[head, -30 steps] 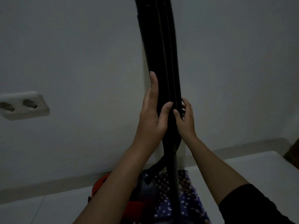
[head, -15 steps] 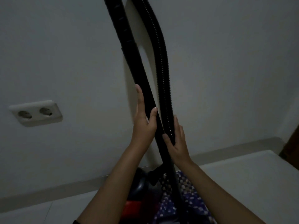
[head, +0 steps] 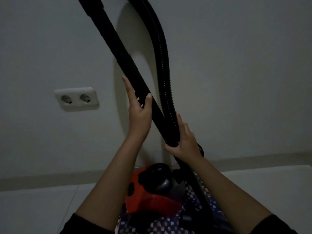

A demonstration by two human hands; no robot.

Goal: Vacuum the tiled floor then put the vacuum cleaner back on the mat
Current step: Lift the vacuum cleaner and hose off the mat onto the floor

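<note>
Pale wall with a double socket meets the tiled floor. Red vacuum sits on the patterned mat near the wall. Left hand grips the tilted wand, fingers together and straight, thumb across the front. Right hand clasps the hose lower down, fingers together, thumb hooked underneath.

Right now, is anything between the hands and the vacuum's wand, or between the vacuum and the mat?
Nothing visible. The left hand grips the wand, the right hand holds the hose beside it, and the red vacuum body sits on the patterned mat.
</note>
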